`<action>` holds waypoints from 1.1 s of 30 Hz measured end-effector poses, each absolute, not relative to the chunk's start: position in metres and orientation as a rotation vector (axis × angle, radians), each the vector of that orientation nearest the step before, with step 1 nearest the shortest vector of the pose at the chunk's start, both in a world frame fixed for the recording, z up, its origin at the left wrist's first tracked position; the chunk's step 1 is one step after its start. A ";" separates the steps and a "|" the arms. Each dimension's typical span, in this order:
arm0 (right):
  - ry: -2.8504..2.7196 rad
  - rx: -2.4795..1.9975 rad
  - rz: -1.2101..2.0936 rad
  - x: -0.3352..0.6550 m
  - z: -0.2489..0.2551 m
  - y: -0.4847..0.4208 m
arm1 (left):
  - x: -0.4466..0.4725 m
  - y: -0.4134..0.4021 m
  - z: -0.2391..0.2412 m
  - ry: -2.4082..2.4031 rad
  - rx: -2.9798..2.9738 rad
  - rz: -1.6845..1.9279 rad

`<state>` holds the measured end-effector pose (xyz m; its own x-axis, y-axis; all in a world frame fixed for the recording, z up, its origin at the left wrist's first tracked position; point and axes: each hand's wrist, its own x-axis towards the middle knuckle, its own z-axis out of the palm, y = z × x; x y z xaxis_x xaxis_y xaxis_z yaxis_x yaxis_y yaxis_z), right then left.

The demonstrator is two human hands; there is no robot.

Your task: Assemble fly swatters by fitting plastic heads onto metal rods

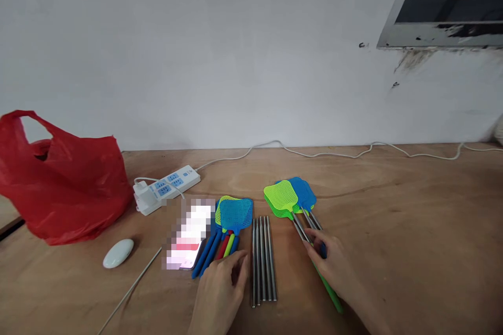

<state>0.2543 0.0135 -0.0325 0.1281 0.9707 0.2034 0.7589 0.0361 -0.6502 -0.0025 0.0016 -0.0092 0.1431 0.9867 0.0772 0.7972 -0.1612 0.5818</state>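
Observation:
My left hand (220, 293) rests on the wooden table (412, 230) with its fingers curled at the handle ends of a pile of short fly swatters (231, 220) with blue and green heads. Just to its right lie several bare metal rods (263, 261) side by side. My right hand (334, 267) lies over the shafts of assembled fly swatters (291, 196), fingers pressed onto the metal rods near a blue handle; a green handle (328, 290) runs under the hand.
A phone with a lit screen (186, 241) lies left of the swatter pile. Behind it sits a white power strip (167, 186) with a cable along the wall. A red plastic bag (63, 178) and a white oval mouse (118, 253) stand at left; a thin rod (129, 288) lies diagonally.

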 end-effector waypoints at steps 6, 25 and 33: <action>-1.562 -1.886 0.367 0.263 -0.046 0.016 | -0.012 0.010 -0.012 1.743 2.165 0.842; -1.358 -1.858 0.582 0.258 -0.025 0.023 | -0.005 0.010 -0.024 1.589 2.345 0.836; -1.171 -1.646 0.941 0.260 0.000 0.016 | -0.005 0.011 -0.025 1.659 2.297 0.978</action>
<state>0.2596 0.0157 0.0003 0.2678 0.9596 -0.0867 0.2915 -0.1665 -0.9420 -0.0045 0.0111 -0.0248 0.1787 0.8906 0.4182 0.7970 -0.3802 0.4692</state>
